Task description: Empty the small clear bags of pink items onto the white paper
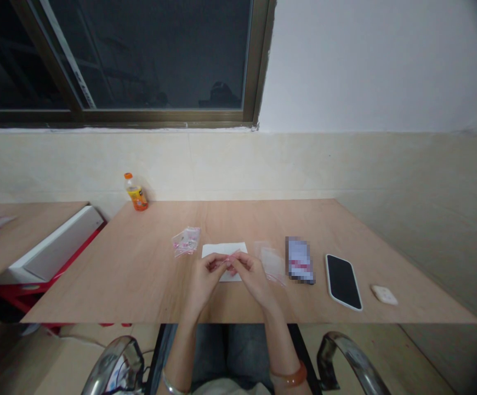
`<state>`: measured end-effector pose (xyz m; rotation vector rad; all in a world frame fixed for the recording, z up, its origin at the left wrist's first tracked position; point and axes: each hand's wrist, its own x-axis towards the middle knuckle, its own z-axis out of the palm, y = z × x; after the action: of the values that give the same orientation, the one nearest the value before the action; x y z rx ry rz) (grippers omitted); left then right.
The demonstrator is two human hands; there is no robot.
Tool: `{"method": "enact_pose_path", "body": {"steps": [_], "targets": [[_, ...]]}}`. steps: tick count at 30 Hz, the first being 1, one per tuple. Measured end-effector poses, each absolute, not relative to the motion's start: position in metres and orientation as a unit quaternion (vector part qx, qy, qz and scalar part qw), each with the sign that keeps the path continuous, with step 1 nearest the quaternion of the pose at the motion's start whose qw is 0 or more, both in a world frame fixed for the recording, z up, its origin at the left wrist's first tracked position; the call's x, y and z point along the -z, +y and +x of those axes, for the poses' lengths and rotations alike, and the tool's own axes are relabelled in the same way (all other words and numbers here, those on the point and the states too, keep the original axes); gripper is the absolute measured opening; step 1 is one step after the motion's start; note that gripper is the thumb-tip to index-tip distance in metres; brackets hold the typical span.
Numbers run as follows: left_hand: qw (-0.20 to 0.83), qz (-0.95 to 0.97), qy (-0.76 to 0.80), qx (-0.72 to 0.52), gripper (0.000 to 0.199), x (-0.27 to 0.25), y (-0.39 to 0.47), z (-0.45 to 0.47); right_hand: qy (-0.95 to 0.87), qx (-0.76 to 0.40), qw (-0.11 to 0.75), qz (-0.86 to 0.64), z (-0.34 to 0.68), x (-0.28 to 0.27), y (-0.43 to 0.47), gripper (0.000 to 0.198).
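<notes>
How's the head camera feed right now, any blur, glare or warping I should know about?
Head view: soft, even light, no glare on the table; dark vignette at right corners; edges bowed by the wide lens; a card is pixelated; the small item at both hands' fingertips is too small to resolve.

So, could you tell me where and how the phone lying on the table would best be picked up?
Probably by its two long edges near the middle, coming from above. The phone lies flat, screen up, on the table, so only its thin sides offer a hold. There is open wood on both sides, between the blurred card and the small white case, leaving room for fingers.
</notes>
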<state>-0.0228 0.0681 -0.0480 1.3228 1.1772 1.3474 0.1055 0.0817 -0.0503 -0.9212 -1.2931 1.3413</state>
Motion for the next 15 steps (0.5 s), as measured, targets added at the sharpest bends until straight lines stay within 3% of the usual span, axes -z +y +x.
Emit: {"method": "enact_pose_path", "body": {"steps": [9, 15], "targets": [[0.528, 0.486, 0.446, -0.535, 0.024, 0.051, 0.067, -0.026, -0.554, -0.568, 0.497, -0.351, 0.115, 0.047, 0.083, 0.023], [0.474, 0.45, 0.48, -0.585, 0.019, 0.06, 0.072, -0.018, -0.59, -0.482, 0.508, -0.402, 0.104, 0.056, 0.081, 0.021]]}}
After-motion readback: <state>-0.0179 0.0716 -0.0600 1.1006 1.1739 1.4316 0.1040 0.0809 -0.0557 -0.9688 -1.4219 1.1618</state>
